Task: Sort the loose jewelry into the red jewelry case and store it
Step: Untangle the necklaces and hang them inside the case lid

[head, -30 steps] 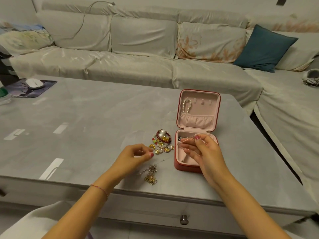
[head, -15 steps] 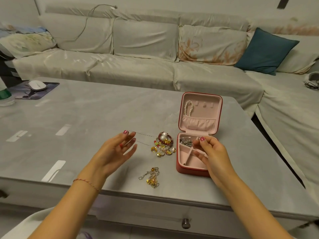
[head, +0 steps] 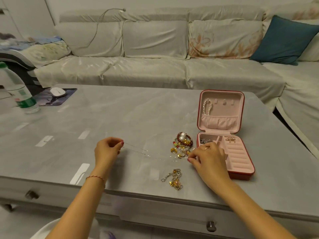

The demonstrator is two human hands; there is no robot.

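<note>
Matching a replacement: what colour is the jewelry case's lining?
Pale pink lining in the red jewelry case; head view.

red jewelry case (head: 241,175) pink-lined, teal cushion (head: 283,40)

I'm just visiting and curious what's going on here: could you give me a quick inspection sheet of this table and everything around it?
Surface: grey table, glossy, drawers in front.
Job's things: red jewelry case open, pearl strand hung in its lid; thin chain stretched between both hands; bead and gold pile beside the case; gold and silver tangle near the front edge.
Clutter: water bottle, mouse on a mousepad.
Hands: left hand and right hand each pinch a chain end.
Cables: a cord draped over the sofa back.
Surroundings: covered sofa, teal cushion.
</note>
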